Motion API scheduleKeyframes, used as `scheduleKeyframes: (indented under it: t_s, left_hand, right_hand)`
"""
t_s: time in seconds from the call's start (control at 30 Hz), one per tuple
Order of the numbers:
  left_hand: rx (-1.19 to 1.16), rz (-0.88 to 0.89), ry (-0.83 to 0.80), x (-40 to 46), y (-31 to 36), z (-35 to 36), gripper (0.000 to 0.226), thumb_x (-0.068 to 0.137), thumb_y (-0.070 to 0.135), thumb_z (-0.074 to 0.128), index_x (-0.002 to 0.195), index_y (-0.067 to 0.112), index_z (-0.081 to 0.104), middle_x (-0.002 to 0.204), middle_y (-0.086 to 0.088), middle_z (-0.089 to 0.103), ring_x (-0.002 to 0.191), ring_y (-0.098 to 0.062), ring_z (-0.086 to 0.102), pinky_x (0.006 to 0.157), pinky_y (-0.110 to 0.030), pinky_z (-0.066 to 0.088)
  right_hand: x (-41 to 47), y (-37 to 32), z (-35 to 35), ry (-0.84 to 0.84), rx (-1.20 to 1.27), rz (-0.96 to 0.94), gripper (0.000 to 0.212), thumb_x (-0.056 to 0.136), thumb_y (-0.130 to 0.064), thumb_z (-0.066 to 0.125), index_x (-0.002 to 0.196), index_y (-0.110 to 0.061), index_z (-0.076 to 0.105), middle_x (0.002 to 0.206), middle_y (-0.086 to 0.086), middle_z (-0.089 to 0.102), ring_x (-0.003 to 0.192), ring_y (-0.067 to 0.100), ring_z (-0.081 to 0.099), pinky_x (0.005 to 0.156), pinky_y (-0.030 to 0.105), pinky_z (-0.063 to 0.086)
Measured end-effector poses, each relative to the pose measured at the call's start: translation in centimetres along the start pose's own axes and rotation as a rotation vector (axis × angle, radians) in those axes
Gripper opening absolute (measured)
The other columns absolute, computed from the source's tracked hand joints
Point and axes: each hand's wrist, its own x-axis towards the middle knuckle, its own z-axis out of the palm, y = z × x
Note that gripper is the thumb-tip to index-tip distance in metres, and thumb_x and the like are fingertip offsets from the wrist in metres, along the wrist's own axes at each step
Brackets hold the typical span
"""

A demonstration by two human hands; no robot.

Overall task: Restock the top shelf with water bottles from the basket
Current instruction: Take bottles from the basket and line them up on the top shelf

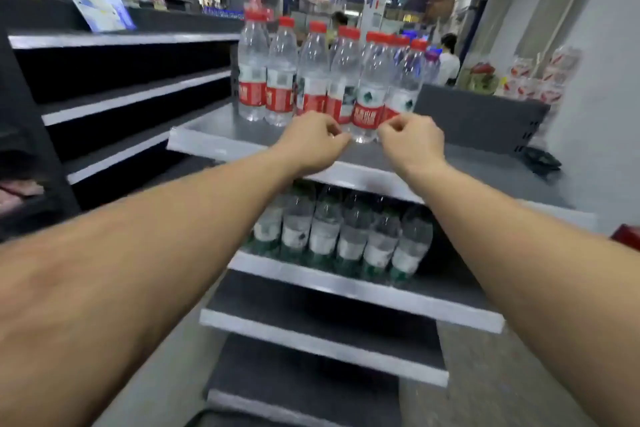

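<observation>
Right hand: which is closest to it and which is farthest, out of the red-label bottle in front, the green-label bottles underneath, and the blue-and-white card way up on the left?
From the right hand:
1. Red-label bottle, just left of its fingertips on the top shelf.
2. Green-label bottles, one shelf below.
3. Blue-and-white card, far upper left.

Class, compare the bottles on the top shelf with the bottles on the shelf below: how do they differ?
The top-shelf bottles have red caps and red labels; the lower-shelf bottles have white-and-green labels. The top row stands in the open light, while the lower row sits in shadow under the top shelf. Both rows are clear, upright and side by side.
</observation>
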Motion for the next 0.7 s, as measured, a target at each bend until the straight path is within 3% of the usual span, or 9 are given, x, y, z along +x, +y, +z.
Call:
scheduleKeyframes:
  t_s: [0.1,0.23,0.33,0.4,0.5,0.6,0.7]
  left_hand:
    - [-0.049,-0.060,-0.069,-5.8,-2.8,0.3,0.033,0.093,0.028,0.055,0.097,0.002,0.074,0.097,-0.017,0.074,0.092,-0.030,0.070,0.078,-0.037,0.055]
    - [-0.063,-0.156,-0.163,-12.7,-8.0,2.9,0.031,0.092,0.026,0.056,0.091,0.002,0.075,0.076,-0.011,0.070,0.080,-0.028,0.069,0.069,-0.031,0.053]
    - [-0.054,-0.267,-0.237,-16.6,-11.9,5.9,0.032,0.090,0.026,0.055,0.086,-0.001,0.073,0.080,-0.018,0.071,0.090,-0.034,0.069,0.076,-0.039,0.055]
    - [-0.064,-0.327,-0.271,-18.8,-14.2,8.1,0.034,0.089,0.027,0.055,0.088,-0.002,0.073,0.090,-0.022,0.072,0.083,-0.031,0.069,0.081,-0.043,0.057]
    - [-0.072,-0.392,-0.287,-21.6,-16.9,11.6,0.036,0.091,0.029,0.055,0.090,-0.003,0.072,0.088,-0.020,0.073,0.082,-0.032,0.067,0.084,-0.043,0.056]
    - [-0.070,-0.436,-0.297,-24.7,-20.2,16.6,0.034,0.090,0.028,0.053,0.083,-0.001,0.070,0.084,-0.021,0.070,0.076,-0.030,0.062,0.080,-0.041,0.056]
    - [-0.017,-0.484,-0.327,-28.3,-24.0,21.0,0.033,0.092,0.029,0.053,0.070,0.007,0.063,0.077,-0.017,0.063,0.073,-0.025,0.051,0.066,-0.033,0.043]
  right_hand:
    - [-6.4,0.4,2.9,-0.057,0.032,0.018,0.027,0.088,-0.022,0.052,0.083,-0.003,0.071,0.085,0.014,0.073,0.087,0.033,0.069,0.079,0.046,0.057]
    - [-14.4,3.3,7.7,-0.178,0.010,0.083,0.023,0.087,-0.023,0.055,0.083,-0.011,0.074,0.083,0.012,0.073,0.085,0.032,0.069,0.080,0.046,0.057]
    - [-19.1,6.3,11.5,-0.276,0.000,0.159,0.024,0.085,-0.019,0.054,0.075,-0.007,0.072,0.079,0.018,0.072,0.083,0.039,0.068,0.076,0.050,0.058]
    - [-21.3,8.5,13.8,-0.338,-0.020,0.200,0.023,0.085,-0.021,0.053,0.075,-0.010,0.071,0.078,0.013,0.072,0.082,0.037,0.068,0.076,0.047,0.059]
    - [-23.8,12.1,16.6,-0.404,-0.009,0.267,0.021,0.086,-0.024,0.054,0.078,-0.013,0.071,0.080,0.009,0.071,0.082,0.033,0.069,0.075,0.044,0.060]
    - [-26.5,16.7,20.1,-0.442,-0.019,0.297,0.020,0.085,-0.024,0.053,0.080,-0.015,0.070,0.083,0.007,0.071,0.083,0.032,0.068,0.077,0.044,0.060]
    - [-29.5,21.1,23.8,-0.469,-0.019,0.310,0.021,0.087,-0.025,0.051,0.080,-0.017,0.069,0.083,0.007,0.071,0.082,0.032,0.068,0.075,0.037,0.058]
